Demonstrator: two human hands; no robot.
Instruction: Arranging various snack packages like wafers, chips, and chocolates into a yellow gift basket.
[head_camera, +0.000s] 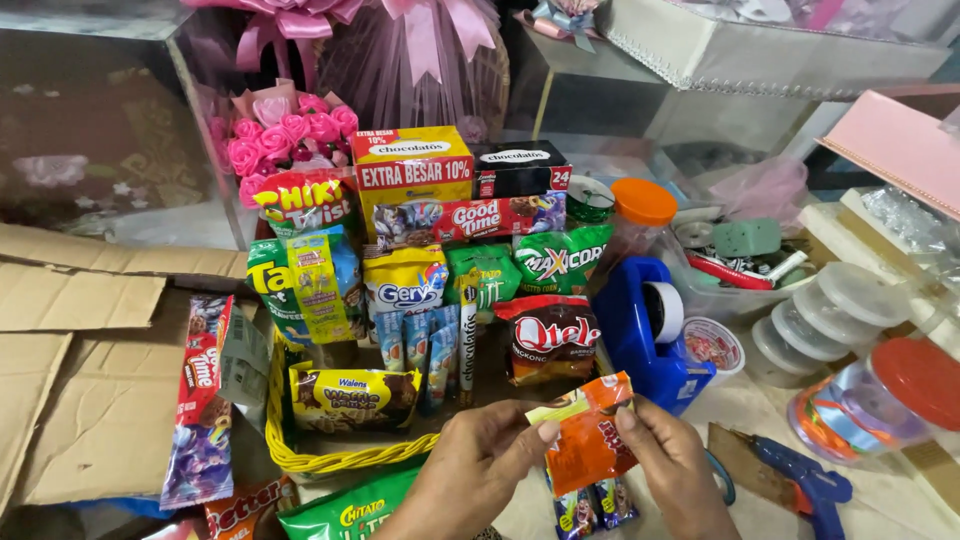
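Both hands hold one small orange snack packet (590, 435) near the middle: left hand (480, 470) pinches its left edge, right hand (670, 465) its right. It looks ready to go in the yellow basket (330, 455) just left; that needs a free gap

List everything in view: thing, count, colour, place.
small foil snack sachet: one, orange, held between both hands, bottom centre
woven plastic basket: one, yellow, centre, packed with upright snack packets
tape dispenser: one, blue, right of basket
glue gun: one, blue, bottom right
paper rose bouquet: one, pink, behind basket
flattened cardboard: brown, left
round plastic jar: one, clear with orange lid, behind dispenser
left hand: pinching sachet's left edge
right hand: pinching sachet's right edge
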